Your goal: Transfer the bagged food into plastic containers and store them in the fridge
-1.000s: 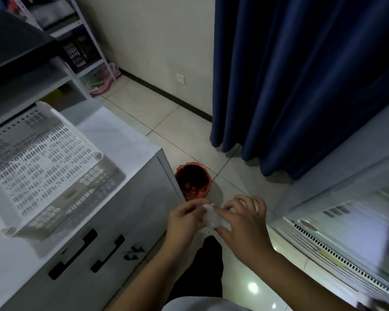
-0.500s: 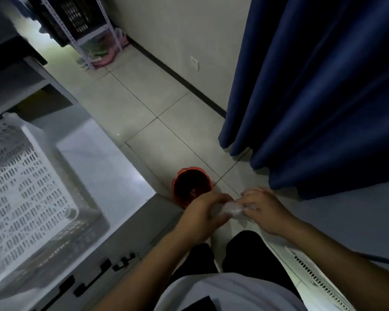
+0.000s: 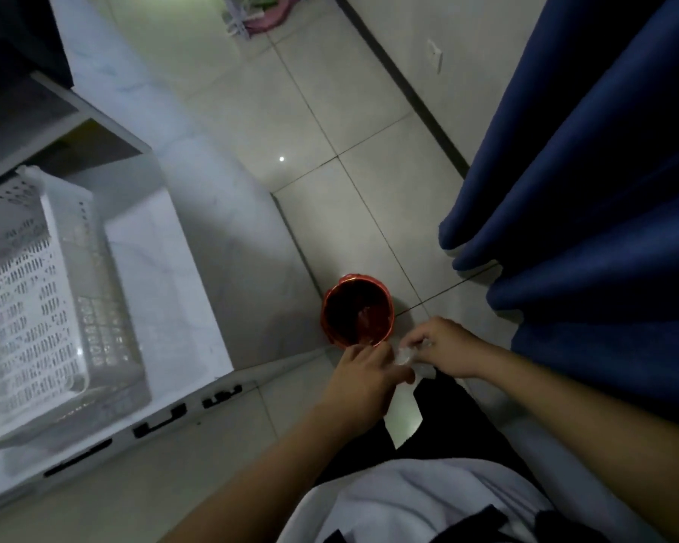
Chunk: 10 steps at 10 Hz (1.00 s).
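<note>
The small crumpled clear plastic bag sits scrunched between your two hands, low centre of the head view, hanging over the floor just above your dark trouser legs. Your left hand pinches it from 8 o'clock, your right hand pinches its other end from 2 o'clock, so the wad's long axis runs roughly 8-to-2 across your body. It's too balled up and dim to tell which end is the mouth, or if anything is left inside. The round red plastic bin stands on the tiles at 11 o'clock from the bag, just beyond your left knuckles, rim up and open. Left hand is nearer to it, so I'd judge the drop goes forward and slightly left. The white perforated plastic basket sits on the white marble-look counter, well off at 9 o'clock. The dark blue curtain hangs at 2 o'clock.
</note>
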Available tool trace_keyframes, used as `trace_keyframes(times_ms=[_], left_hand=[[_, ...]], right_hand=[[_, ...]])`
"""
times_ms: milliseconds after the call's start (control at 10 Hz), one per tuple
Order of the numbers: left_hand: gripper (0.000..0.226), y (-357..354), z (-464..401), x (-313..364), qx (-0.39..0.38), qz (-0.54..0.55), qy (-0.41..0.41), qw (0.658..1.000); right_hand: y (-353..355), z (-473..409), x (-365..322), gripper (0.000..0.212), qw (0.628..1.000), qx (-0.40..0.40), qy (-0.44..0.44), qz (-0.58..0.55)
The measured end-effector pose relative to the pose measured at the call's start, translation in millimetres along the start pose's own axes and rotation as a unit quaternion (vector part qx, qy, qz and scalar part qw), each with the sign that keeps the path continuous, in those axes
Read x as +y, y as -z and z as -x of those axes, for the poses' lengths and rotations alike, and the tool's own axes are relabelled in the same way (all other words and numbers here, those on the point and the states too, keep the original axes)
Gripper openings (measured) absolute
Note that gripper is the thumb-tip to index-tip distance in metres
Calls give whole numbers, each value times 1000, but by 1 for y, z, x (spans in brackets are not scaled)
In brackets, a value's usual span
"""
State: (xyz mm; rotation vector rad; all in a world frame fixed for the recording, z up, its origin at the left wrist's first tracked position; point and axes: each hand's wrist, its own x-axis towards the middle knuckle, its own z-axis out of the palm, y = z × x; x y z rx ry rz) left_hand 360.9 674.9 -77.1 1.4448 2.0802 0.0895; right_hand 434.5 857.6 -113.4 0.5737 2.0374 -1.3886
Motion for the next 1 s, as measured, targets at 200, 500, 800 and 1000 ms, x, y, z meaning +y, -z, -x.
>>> trace_keyframes(times_ms=[200, 500, 800, 1000], left_hand=[[38, -36, -42, -22, -53, 29, 91, 994], [41, -159, -127, -126, -54, 251, 307, 916], [79, -298, -236, -230, -202, 309, 403, 838], [90, -336, -248, -238, -212, 305, 441, 817]], right_hand=[[14, -57, 14, 38, 986, 18, 0, 168], [-27, -147, 104, 55, 972, 77, -219, -39], [-73, -257, 196, 59, 971, 37, -236, -24], [-73, -295, 224, 60, 973, 53, -226, -13]])
